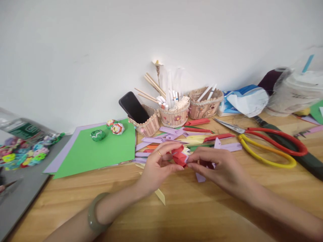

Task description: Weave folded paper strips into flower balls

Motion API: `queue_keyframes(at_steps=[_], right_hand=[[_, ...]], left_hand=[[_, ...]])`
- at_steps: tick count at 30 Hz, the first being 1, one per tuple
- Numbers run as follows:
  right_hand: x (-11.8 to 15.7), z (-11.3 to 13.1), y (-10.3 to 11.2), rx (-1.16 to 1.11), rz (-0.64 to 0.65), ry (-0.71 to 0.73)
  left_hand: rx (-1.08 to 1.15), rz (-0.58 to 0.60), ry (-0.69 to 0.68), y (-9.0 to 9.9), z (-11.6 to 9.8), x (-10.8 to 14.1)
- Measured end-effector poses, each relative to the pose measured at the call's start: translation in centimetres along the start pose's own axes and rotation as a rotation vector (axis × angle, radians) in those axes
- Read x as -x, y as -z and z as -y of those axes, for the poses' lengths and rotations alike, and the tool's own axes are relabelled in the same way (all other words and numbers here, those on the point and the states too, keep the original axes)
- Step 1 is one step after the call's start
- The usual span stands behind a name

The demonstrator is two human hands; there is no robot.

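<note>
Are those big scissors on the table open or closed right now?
Closed, or nearly so: the scissors lie with their blades together in one narrow point, though the red and yellow handle loops spread slightly apart.

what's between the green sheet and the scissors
The head view shows folded paper strips, mostly purple and red, with the left hand and right hand in front.

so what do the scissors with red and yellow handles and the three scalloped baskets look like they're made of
Scissors with red and yellow handles: likely steel blades, given their grey shine; handles smooth, probably plastic or plastic-coated.
Three scalloped baskets: apparently matte pale wood, since upright round-ended slats show in their walls.
</note>
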State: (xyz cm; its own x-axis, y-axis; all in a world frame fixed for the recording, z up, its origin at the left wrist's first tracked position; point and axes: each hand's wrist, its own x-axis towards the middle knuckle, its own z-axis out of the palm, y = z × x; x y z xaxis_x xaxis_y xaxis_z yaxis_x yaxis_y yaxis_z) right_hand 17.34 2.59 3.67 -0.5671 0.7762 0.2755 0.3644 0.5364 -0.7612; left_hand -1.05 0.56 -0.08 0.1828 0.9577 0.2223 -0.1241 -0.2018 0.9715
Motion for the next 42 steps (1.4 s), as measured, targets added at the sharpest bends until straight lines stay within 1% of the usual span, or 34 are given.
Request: queue_keyframes(at_steps=[4,8,13,21,23,26,31,39,42], right_hand=[[0.0,-0.2,0.0,-0.016,0.016,0.045],[-0.1,-0.3,0.2,-0.016,0.043,0.030],[-0.1,0.3,0.7,-0.034,0.098,0.026],[0.1,0.4,0.4,0.057,-0.001,0.043],[0.2,0.4,0.2,0.061,-0.012,0.040],[0.2,0.4,0.2,0.072,-0.015,0.028],[0.2,0.3,0.2,0.068,-0.010,0.024],[0.3,-0.1,-0.4,0.056,-0.017,-0.043],[0.3,-0.1,-0.5,0.044,-0.029,-0.052]], left_hand=[[0.040,-0.025,0.035,0.0,-0.1,-0.2],[0.057,-0.033,0.084,0.0,-0.3,-0.4],[0.097,-0.002,0.103,0.2,-0.4,-0.6],[0.107,-0.004,0.147,0.0,-0.5,-0.5],[0.083,-0.011,0.135,-0.1,-0.5,-0.5],[0.028,-0.011,0.072,-0.1,-0.4,-0.4],[-0.017,0.039,-0.016,0.1,0.0,-0.2],[-0.007,0.068,0.023,-0.1,-0.2,-0.2],[0.024,0.058,0.060,-0.3,-0.4,-0.2]])
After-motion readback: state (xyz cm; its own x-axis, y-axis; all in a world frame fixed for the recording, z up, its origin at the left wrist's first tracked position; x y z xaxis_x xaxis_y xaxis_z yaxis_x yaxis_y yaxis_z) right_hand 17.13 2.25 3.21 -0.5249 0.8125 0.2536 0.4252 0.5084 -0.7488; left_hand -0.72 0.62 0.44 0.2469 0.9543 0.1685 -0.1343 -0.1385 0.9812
